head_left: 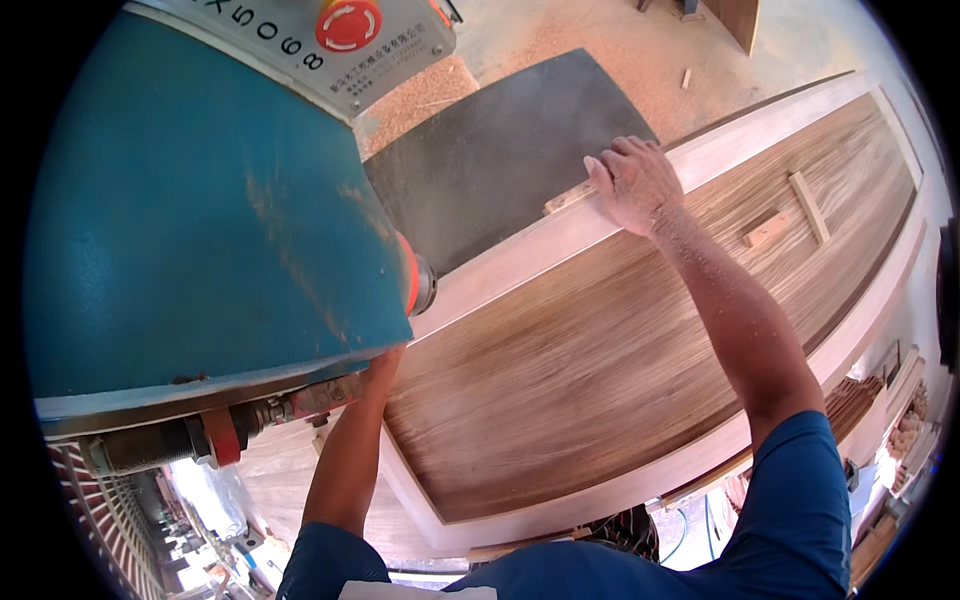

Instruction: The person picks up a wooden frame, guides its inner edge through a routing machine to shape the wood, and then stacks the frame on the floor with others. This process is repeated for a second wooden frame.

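A large framed wooden panel [560, 390], pale rails around a brown grained centre, lies slanting across the view. My right hand [635, 185], dusted with sawdust, is closed over its far rail, with fingers curled over the edge. Beside that thumb, a small wooden piece [566, 198] sits along the rail. My left hand [385, 362] reaches under the teal machine [210, 220]; only the wrist area shows, its fingers hidden by the housing. A round dark fitting with an orange-red ring [424, 285] juts from the housing just above the near part of that rail.
A dark flat machine table [500, 150] extends beyond the panel. A red stop button [349, 25] sits on the machine's grey plate. Two loose wood pieces, a block [766, 228] and a strip [809, 207], lie on the panel. Sawdust [540, 50] covers the floor behind; stacked timber [905, 400] stands at right.
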Demonstrator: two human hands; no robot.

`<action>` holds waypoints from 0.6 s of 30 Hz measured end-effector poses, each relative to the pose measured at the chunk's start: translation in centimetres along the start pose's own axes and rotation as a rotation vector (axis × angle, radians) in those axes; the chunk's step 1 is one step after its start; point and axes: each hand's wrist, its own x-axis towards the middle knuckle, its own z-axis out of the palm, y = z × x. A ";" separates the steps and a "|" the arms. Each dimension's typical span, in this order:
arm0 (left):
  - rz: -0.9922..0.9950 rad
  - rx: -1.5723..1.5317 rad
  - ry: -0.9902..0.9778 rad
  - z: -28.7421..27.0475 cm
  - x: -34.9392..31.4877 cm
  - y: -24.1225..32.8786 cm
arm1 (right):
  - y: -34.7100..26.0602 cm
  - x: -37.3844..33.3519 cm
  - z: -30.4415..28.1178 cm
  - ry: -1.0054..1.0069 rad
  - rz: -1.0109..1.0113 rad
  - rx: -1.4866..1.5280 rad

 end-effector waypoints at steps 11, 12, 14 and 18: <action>-0.001 0.002 0.009 -0.8 -0.2 -0.5 | 0.1 -0.3 0.0 0.068 0.003 0.033; -0.003 0.002 0.009 -0.8 -0.3 -0.6 | 0.1 -0.3 0.0 0.065 0.006 0.030; 0.001 0.005 0.012 -0.9 -0.1 -0.7 | -0.1 -0.1 -0.1 0.073 0.007 0.029; 0.006 0.009 0.012 -1.0 0.2 -0.9 | 0.2 -0.2 0.3 0.131 0.014 0.030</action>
